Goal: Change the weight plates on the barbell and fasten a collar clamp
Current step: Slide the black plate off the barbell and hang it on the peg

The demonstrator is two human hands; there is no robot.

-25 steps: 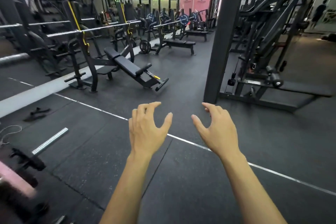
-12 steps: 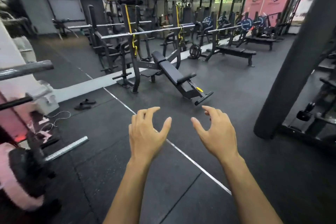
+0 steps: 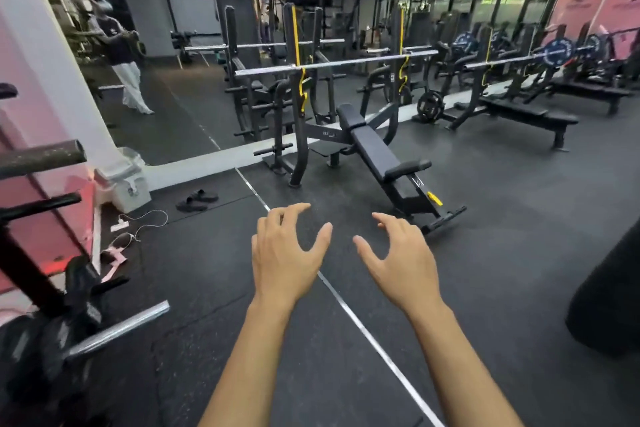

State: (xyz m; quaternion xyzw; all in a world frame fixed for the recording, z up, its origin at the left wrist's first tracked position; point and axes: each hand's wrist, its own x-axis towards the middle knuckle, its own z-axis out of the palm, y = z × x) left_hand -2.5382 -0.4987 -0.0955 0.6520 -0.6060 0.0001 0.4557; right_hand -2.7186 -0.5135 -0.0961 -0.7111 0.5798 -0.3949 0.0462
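My left hand (image 3: 285, 253) and my right hand (image 3: 401, 260) are held out side by side above the dark rubber floor, fingers spread and loosely bent, holding nothing. At the lower left a chrome barbell sleeve (image 3: 117, 328) points toward me, bare at its end, with a dark plate (image 3: 33, 350) blurred behind it. No collar clamp is visible. An empty barbell (image 3: 339, 63) rests on the rack of the incline bench (image 3: 381, 156) straight ahead.
A plate storage rack with black pegs (image 3: 41, 158) stands at the left edge. Sandals (image 3: 195, 200), a white bin (image 3: 124, 180) and a cable lie by the mirror wall. More benches (image 3: 526, 113) line the right. A black post (image 3: 609, 295) stands at the right edge.
The view has swung left: the storage rack, barbell sleeve and mirror wall came into sight and the incline bench shifted right. Both hands kept their pose.
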